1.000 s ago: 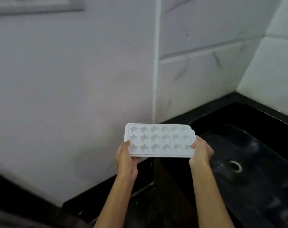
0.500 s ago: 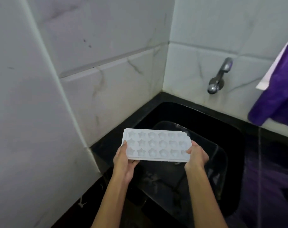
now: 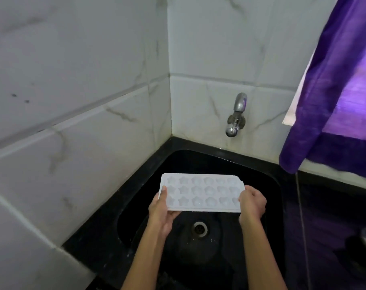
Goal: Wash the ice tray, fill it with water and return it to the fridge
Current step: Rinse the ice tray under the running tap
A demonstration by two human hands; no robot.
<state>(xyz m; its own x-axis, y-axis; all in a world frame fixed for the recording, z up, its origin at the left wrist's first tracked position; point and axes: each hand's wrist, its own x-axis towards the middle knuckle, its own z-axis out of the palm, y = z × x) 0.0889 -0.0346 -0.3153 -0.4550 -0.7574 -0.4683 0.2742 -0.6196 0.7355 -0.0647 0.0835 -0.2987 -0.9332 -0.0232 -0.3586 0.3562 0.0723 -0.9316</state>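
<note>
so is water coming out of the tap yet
No, the tap on the wall shows no stream, and the ice tray is held over the sink by the left hand and right hand.

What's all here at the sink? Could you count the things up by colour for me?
White: 1, the ice tray, held at each end by the left hand and right hand
Black: 1, the sink
Silver: 2, the tap and the drain
Purple: 1, the curtain
Total: 5
</note>
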